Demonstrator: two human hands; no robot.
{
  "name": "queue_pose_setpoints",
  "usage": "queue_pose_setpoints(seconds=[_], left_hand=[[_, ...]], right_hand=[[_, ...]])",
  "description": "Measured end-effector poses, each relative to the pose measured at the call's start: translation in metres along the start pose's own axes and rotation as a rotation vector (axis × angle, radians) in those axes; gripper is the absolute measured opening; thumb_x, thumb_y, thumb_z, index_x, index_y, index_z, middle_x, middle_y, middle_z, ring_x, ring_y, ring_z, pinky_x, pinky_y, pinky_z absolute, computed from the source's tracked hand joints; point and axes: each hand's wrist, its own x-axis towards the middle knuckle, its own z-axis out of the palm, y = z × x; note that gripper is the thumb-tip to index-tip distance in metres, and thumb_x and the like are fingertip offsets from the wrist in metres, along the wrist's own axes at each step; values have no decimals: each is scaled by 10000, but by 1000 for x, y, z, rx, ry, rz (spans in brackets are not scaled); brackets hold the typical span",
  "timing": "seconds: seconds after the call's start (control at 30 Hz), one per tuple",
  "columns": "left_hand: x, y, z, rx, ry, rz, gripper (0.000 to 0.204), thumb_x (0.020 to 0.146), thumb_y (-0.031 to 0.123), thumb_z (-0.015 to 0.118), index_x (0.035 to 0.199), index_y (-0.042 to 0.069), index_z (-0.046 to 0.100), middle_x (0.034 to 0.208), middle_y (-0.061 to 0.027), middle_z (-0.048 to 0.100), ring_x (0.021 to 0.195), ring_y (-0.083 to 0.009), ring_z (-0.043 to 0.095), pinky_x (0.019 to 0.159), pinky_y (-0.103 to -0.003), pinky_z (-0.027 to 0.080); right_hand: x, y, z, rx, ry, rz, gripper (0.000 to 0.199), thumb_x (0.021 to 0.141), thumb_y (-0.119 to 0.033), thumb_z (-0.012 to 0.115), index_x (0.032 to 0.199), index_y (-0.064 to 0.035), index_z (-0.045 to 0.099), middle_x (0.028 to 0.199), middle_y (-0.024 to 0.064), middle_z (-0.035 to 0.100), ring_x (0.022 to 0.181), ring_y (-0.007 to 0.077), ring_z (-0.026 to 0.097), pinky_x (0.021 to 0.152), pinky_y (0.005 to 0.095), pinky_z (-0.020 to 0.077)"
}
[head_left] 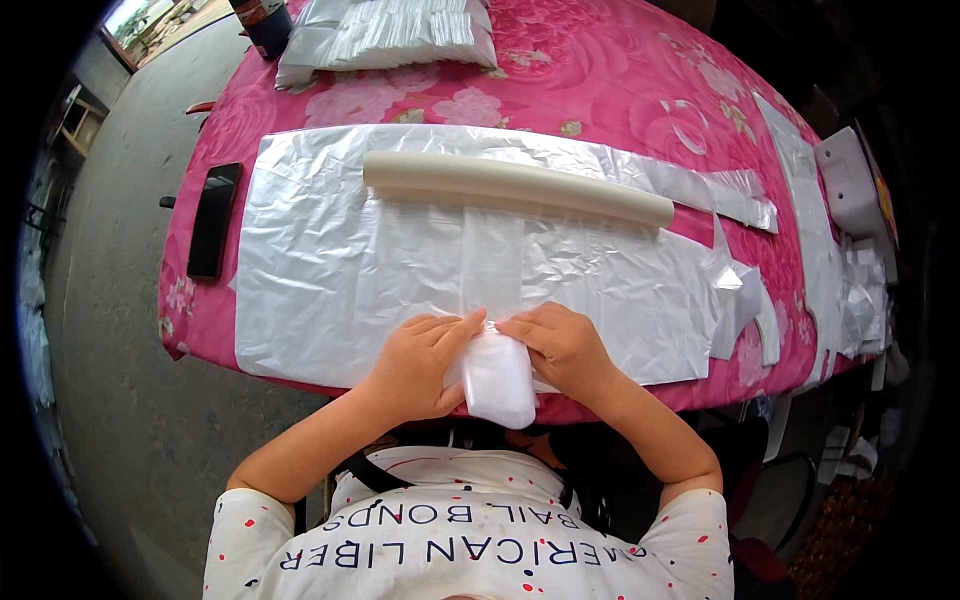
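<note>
At the table's near edge, my left hand [426, 358] and my right hand [560, 345] grip a small folded white plastic bundle [500, 385] from both sides. Its rounded lower end hangs toward me, over the edge. The thumbs and fingers pinch its upper part, where it meets a strip of thin film on the table. Beneath lies a large sheet of crinkled white plastic [310, 240], spread flat. Beyond my hands, a long cream-coloured tube [520, 187] rests across the sheet, slanting slightly down to the right.
A black phone [214, 222] lies left of the sheet. At the back sit a stack of folded white plastic bags [400, 38] and a dark container [263, 25]. Plastic offcuts [745, 290] and a white box [850, 180] are on the right. A pink floral cloth [560, 60] covers the table.
</note>
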Motion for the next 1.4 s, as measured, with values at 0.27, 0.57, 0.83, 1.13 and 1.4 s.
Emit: queue_pose_setpoints(seconds=[0.27, 0.57, 0.83, 1.13, 1.4], left_hand=[[14, 7, 3, 157, 117, -36, 664, 825, 212, 538, 1364, -52, 255, 1392, -246, 300, 1271, -365, 337, 1032, -444, 283], [10, 7, 33, 440, -111, -164, 687, 824, 305, 530, 1342, -75, 285, 1425, -224, 254, 1347, -339, 211, 1089, -433, 178], [24, 6, 22, 384, 59, -117, 619, 698, 150, 613, 1247, -66, 424, 1280, -194, 458, 1176, -297, 454, 957, -386, 365], [35, -15, 7, 452, 81, 114, 373, 709, 41, 583, 1077, -20, 565, 1062, -123, 608, 963, -246, 592, 818, -369, 455], [9, -7, 9, 297, 48, 208, 392, 689, 51, 595, 1078, 2, 573, 1074, -111, 616, 955, -246, 605, 810, -365, 478]], right_hand=[[44, 11, -15, 480, -255, 909, 293, 825, -213, 624, 674, 38, 615, 546, 29, 570, 506, 79, 569, 477, 224, 419], [36, -3, -10, 140, -168, 782, 338, 720, -204, 718, 958, -3, 588, 775, 94, 619, 686, 172, 597, 614, 285, 460], [26, 25, -8, -290, -115, -127, 537, 702, -160, 692, 1194, -34, 516, 1268, 133, 481, 1163, 272, 461, 975, 397, 385], [33, 41, -9, -149, -128, -128, 428, 686, 11, 568, 1112, -35, 575, 1151, 99, 571, 1065, 271, 531, 909, 377, 444], [0, 20, -1, -86, -75, -170, 265, 708, -41, 592, 968, -62, 636, 1023, 55, 621, 909, 241, 580, 798, 335, 486]])
